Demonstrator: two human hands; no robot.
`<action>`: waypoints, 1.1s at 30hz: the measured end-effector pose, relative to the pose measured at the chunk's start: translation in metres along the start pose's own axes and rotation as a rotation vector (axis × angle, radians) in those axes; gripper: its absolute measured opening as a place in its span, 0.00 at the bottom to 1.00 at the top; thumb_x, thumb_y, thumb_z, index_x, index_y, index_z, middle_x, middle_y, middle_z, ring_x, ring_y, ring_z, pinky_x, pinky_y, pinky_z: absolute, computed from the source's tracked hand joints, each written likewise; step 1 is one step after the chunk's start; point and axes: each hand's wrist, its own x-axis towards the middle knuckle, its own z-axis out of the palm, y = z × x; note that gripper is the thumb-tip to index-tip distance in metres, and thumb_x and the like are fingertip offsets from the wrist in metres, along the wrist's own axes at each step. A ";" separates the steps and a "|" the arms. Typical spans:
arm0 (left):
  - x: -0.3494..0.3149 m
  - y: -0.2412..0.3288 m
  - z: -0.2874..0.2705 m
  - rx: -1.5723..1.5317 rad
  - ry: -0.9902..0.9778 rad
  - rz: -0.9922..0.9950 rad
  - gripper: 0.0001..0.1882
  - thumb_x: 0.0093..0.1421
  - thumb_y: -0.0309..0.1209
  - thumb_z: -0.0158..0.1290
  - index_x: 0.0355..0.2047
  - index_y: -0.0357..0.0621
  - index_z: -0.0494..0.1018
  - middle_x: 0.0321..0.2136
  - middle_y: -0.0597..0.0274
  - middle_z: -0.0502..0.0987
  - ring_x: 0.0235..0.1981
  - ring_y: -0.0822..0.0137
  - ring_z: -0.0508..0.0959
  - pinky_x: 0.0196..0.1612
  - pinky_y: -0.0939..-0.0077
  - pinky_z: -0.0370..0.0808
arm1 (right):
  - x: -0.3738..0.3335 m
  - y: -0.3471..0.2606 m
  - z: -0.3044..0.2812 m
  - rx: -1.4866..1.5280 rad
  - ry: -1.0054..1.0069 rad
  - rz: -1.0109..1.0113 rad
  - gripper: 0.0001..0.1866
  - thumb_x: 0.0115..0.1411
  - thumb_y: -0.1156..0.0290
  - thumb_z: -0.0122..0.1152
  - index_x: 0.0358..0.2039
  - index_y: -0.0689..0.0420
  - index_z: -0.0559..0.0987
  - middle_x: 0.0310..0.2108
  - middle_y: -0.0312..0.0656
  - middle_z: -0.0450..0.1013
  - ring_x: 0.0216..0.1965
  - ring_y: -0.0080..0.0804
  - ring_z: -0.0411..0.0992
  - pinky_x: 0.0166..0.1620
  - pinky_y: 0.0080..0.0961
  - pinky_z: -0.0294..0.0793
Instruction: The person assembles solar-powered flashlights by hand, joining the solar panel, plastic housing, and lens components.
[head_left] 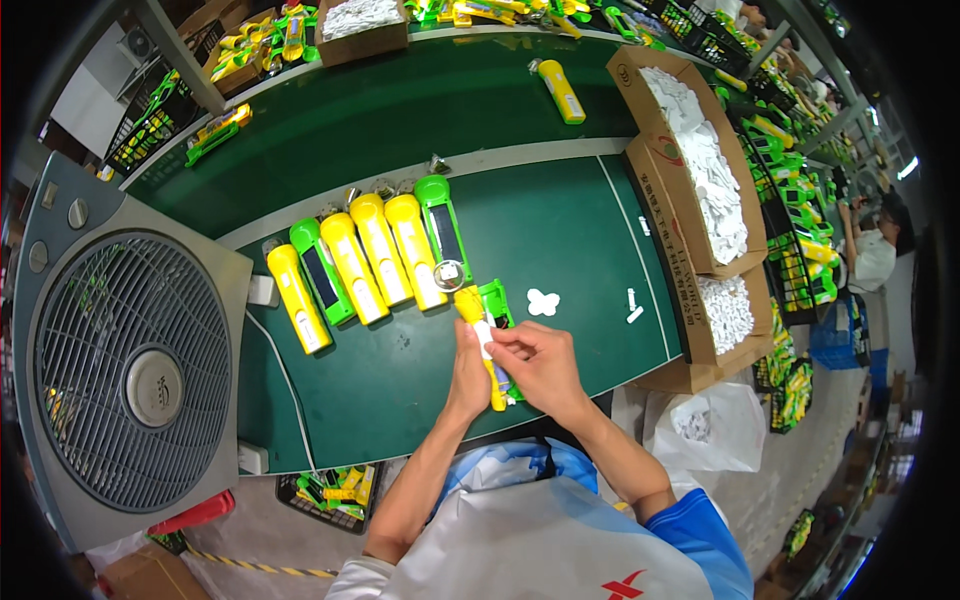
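Note:
At the near edge of the green bench my left hand point(468, 376) is closed around an opened yellow flashlight housing point(498, 395). My right hand point(538, 366) meets it from the other side, fingers and thumb pinched at a white piece point(482, 332) on the housing. Its green half point(495, 300) lies beside it, partly hidden by my fingers. A round clear lens part point(449, 274) sits just beyond. To the left, yellow flashlight bodies point(298, 300) and green halves with dark panels point(444, 222) stand in a slanted row.
Loose white pieces point(543, 302) lie to the right. Cardboard boxes of white parts point(690, 150) stand at the right edge. A large grey fan point(150, 385) fills the left, its white cord point(283, 370) crossing the bench. Another yellow flashlight point(561, 92) lies on the far belt. A person point(876, 245) is at far right.

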 end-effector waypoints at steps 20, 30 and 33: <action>0.004 -0.004 0.019 -0.210 0.083 0.005 0.35 0.76 0.54 0.23 0.62 0.35 0.62 0.53 0.44 0.75 0.49 0.58 0.79 0.55 0.63 0.76 | -0.023 0.029 -0.019 0.344 -0.131 0.253 0.29 0.63 0.82 0.62 0.65 0.62 0.69 0.51 0.45 0.76 0.48 0.23 0.76 0.53 0.20 0.75; 0.004 -0.003 0.016 -0.250 0.219 -0.098 0.28 0.77 0.49 0.26 0.55 0.37 0.64 0.47 0.49 0.76 0.46 0.64 0.78 0.50 0.67 0.77 | -0.005 0.032 -0.019 0.210 0.035 -0.032 0.27 0.60 0.79 0.68 0.59 0.67 0.74 0.44 0.50 0.81 0.45 0.28 0.80 0.48 0.24 0.80; 0.005 -0.006 0.020 -0.082 0.321 -0.028 0.27 0.77 0.49 0.29 0.54 0.41 0.68 0.44 0.61 0.75 0.44 0.72 0.74 0.48 0.73 0.73 | -0.008 0.031 -0.014 0.135 -0.020 -0.038 0.27 0.59 0.81 0.67 0.60 0.66 0.73 0.47 0.48 0.80 0.46 0.26 0.78 0.49 0.24 0.79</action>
